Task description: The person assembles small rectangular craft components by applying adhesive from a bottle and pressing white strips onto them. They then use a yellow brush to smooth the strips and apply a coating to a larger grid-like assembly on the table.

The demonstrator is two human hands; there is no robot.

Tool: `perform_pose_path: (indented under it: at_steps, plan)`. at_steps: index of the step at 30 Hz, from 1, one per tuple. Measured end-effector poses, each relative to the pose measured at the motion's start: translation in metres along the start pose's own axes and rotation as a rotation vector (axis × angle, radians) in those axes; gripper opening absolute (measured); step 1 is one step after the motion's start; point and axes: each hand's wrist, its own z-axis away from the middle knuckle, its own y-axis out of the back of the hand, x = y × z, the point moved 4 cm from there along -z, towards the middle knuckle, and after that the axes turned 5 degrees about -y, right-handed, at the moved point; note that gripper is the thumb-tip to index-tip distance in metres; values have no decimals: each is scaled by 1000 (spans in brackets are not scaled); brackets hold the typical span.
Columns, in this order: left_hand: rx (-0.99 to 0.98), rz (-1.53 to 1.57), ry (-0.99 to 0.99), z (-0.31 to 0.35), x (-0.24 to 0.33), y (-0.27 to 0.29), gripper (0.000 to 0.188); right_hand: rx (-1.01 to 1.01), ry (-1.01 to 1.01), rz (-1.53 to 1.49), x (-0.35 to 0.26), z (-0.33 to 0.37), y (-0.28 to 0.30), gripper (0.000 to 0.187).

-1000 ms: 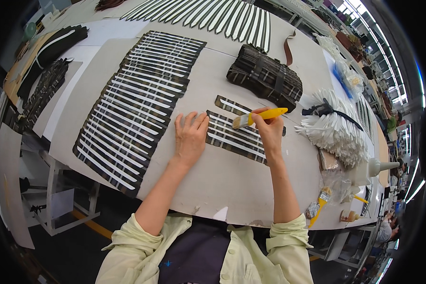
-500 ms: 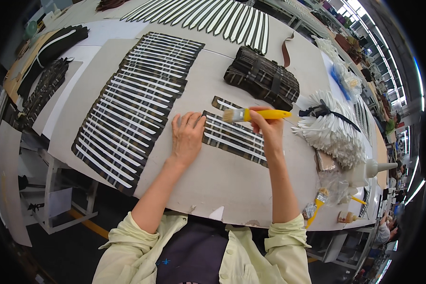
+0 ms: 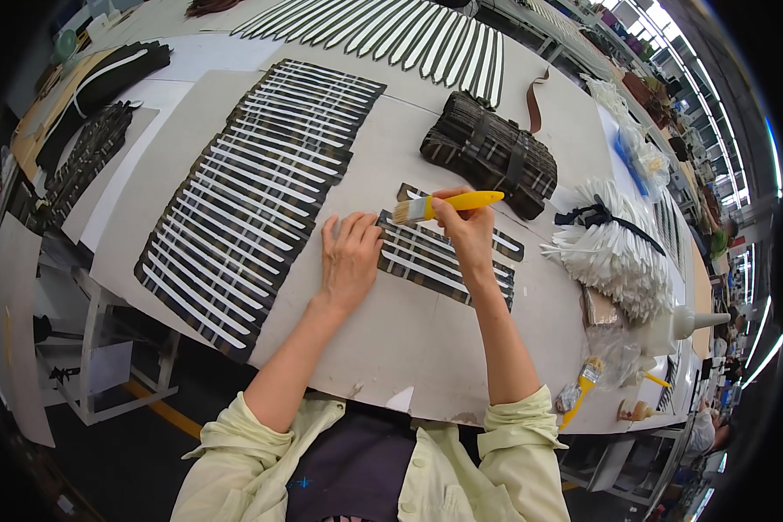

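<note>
My right hand (image 3: 466,230) grips a flat paintbrush (image 3: 477,200) with a yellow handle, its pale bristles pointing left above the strips. Beneath it lies a short row of dark plaid strips (image 3: 448,281), each with a white band along it. My left hand (image 3: 350,261) rests palm down on the board, fingers stretched out, its fingertips at the left end of that row. To the left spreads a long row of similar plaid strips (image 3: 252,187) with white bands. Beyond my right hand sits a tied bundle of dark plaid strips (image 3: 489,150).
White-banded strips (image 3: 391,35) fan along the far edge. At right are a tied bunch of white strips (image 3: 613,252), a white squeeze bottle (image 3: 670,329) and a second yellow brush (image 3: 585,383). Dark plaid pieces (image 3: 87,161) lie far left. A brown strap (image 3: 533,103) curls near the bundle.
My right hand has moved left with the paintbrush, bringing its bristles over the left end of the short row. My left hand stays at the strip ends.
</note>
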Motion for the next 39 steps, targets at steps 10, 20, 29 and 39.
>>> perform_pose_path:
  at_steps: [10,20,29,39]
  plan:
    - [2,9,24,-1,-1,2,20,79,-59,-20,-8,27,29,16]
    - [10,65,47,-1,-3,4,15,38,-90,24,-3,45,30,14]
    - [23,61,43,0,-4,2,9,68,-88,61,10,57,42,15]
    - [146,62,39,2,-6,7,11,-11,-69,-59,18,59,12,18]
